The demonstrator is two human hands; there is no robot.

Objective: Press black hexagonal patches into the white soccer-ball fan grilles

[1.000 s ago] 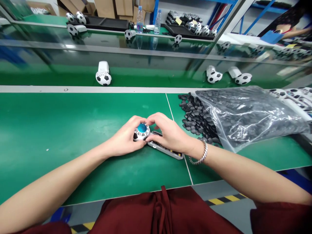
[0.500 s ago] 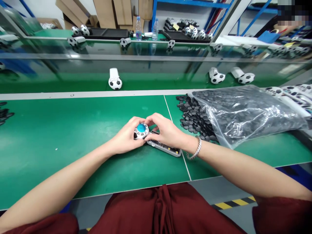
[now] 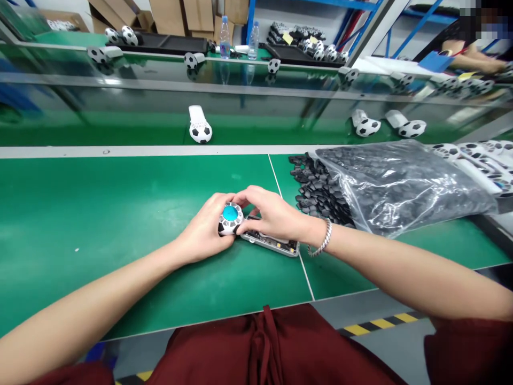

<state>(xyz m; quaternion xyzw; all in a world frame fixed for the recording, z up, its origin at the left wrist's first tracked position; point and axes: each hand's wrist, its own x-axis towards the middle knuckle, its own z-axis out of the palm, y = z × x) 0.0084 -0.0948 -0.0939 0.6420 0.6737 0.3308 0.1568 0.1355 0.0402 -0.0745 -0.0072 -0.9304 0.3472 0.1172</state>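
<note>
Since the earlier frames, one white football-shaped piece (image 3: 200, 131) on the green track (image 3: 256, 128) behind the table has been carried further to the right, and two similar pieces, one (image 3: 366, 126) nearer and one (image 3: 411, 127) beyond it, have also been shifted that way; both hands are kept almost in the same place. At the middle of the green table (image 3: 120, 203), a football-patterned round head (image 3: 230, 223) is held between the two hands, with its blue disc (image 3: 230, 213) turned upward. By the left hand (image 3: 208, 223) the head is gripped from the left side, with the fingers curved closely around it. By the right hand (image 3: 272, 214) it is pinched from the other side, with the thumb on the near edge and the fingertips on the far edge, so a narrow grip is formed. From the head, a long grey housing (image 3: 276, 247) is extended to the right, below the right hand; dark and yellow parts can be seen inside it, and its outer end is placed at the white line (image 3: 306, 275) of the table. Whether the housing is resting on the table cannot be told. Near the right wrist, on which a braided bracelet (image 3: 329, 235) is worn, loose black pieces (image 3: 318, 187) are spread beside a clear plastic bag (image 3: 409, 187).
</note>
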